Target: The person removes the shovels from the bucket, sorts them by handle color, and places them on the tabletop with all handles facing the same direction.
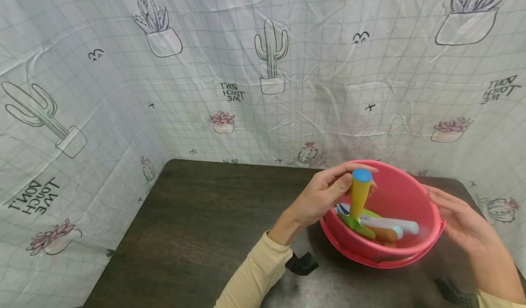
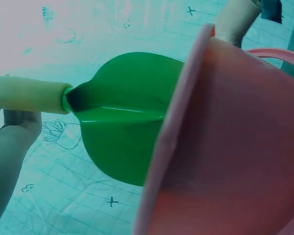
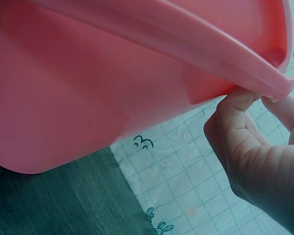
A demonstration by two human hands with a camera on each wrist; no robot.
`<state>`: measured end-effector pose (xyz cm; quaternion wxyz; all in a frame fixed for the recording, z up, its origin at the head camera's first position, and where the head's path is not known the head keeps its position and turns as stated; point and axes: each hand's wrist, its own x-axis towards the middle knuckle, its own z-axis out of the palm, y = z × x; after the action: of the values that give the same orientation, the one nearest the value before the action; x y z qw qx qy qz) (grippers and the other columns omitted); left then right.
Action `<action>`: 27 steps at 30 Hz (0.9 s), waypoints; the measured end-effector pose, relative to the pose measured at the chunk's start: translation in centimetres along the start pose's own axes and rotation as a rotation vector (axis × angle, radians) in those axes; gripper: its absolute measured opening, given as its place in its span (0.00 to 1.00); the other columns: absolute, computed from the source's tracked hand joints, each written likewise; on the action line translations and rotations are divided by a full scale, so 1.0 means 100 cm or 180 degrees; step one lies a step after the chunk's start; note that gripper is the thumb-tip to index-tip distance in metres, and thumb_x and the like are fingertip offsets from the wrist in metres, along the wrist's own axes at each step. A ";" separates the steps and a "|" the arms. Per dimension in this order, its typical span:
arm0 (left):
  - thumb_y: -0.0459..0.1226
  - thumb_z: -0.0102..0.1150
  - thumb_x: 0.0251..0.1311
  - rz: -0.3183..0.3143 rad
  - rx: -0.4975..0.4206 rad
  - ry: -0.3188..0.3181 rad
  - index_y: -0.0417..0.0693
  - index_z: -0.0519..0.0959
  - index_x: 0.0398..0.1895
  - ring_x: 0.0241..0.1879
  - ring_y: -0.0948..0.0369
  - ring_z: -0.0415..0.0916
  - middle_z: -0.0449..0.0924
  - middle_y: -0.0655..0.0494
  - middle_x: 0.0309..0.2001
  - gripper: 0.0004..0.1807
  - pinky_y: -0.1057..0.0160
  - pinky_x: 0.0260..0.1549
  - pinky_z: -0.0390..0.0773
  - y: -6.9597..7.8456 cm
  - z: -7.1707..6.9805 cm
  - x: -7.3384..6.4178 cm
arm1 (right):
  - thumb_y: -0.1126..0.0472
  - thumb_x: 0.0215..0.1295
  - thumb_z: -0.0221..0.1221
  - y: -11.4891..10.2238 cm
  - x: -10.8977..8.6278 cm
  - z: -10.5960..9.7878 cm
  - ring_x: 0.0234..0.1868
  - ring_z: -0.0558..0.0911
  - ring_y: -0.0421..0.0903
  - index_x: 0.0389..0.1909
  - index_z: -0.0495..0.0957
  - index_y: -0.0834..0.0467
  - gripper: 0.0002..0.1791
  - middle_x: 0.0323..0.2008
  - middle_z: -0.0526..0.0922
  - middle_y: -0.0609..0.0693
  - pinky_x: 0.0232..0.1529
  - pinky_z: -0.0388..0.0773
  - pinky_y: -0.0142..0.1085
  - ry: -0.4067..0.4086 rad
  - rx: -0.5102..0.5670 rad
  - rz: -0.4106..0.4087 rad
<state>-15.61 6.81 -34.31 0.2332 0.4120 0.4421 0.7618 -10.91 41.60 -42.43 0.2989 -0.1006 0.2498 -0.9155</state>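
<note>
My left hand (image 1: 324, 191) holds a toy shovel by its yellow handle (image 1: 359, 198), which has a blue end cap. The shovel's green blade (image 2: 132, 115) points down and reaches partly past the rim of a pink bucket (image 1: 382, 257). At the bucket's right side, my right hand (image 1: 462, 214) grips the rim, thumb and fingers on either side of it in the right wrist view. The bucket tilts toward me. Inside lie several tools, among them a pale-handled one (image 1: 404, 225) and one with an orange handle (image 1: 384, 232); their heads are mostly hidden.
The bucket is over the right part of a dark wooden table (image 1: 197, 221). A white cloth (image 1: 320, 70) printed with cacti hangs behind the table and along its sides. The bucket's pink carrying handle (image 1: 386, 264) hangs along its near side.
</note>
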 end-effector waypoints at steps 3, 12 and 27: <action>0.28 0.36 0.73 0.0013 -0.0057 -0.0062 0.24 0.63 0.62 0.51 0.43 0.75 0.67 0.20 0.51 0.19 0.53 0.52 0.75 0.006 0.000 -0.002 | 0.59 0.76 0.15 0.000 0.000 -0.001 0.63 0.71 0.52 0.66 0.68 0.57 0.35 0.63 0.72 0.55 0.60 0.63 0.45 -0.0011 0.0032 -0.0014; 0.38 0.47 0.70 0.0475 0.0188 -0.0199 0.23 0.65 0.57 0.47 0.60 0.77 0.67 0.22 0.49 0.23 0.49 0.57 0.70 0.020 -0.005 -0.002 | 0.61 0.76 0.15 0.001 0.000 -0.002 0.61 0.74 0.51 0.65 0.69 0.59 0.35 0.61 0.74 0.56 0.58 0.67 0.45 0.0012 -0.0037 -0.0105; 0.27 0.45 0.69 0.0687 0.0574 0.0049 0.28 0.67 0.55 0.49 0.51 0.77 0.72 0.26 0.50 0.15 0.51 0.51 0.75 0.041 -0.024 0.000 | 0.62 0.76 0.16 0.001 -0.001 0.000 0.60 0.75 0.51 0.64 0.71 0.58 0.35 0.60 0.75 0.55 0.57 0.69 0.45 0.0120 -0.0156 -0.0131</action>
<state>-17.58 3.59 -31.45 0.1086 0.4706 0.4636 0.7428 -10.80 41.54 -42.53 0.2727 -0.0957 0.2756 -0.9168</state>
